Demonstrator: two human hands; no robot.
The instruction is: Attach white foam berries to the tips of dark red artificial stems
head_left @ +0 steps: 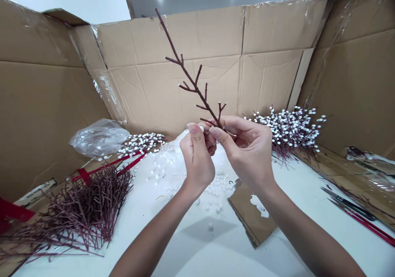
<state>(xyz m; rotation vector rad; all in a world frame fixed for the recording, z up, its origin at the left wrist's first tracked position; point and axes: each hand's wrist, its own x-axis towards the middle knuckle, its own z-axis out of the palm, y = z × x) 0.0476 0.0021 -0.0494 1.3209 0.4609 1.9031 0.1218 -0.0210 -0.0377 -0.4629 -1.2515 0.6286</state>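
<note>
A thin dark red artificial twig (188, 71) rises upright from my hands, its side shoots tipped with tiny white beads. My right hand (243, 153) pinches its lower end. My left hand (196, 162) sits against the right, its fingertips pressed on a small white foam ball (201, 128) beside the twig's base. A clear plastic bag (168, 162) lies just under my left hand, and loose white foam balls (217, 188) are scattered on the white table (197, 248) below both hands.
A pile of bare red twigs (83, 211) lies at left, with white-budded twigs (290, 131) behind my right hand and more (142, 142) at back left. A plastic bag (98, 138), a cardboard scrap (251, 213) and dark-handled scissors (348, 203) lie about. Cardboard walls (173, 42) surround the table.
</note>
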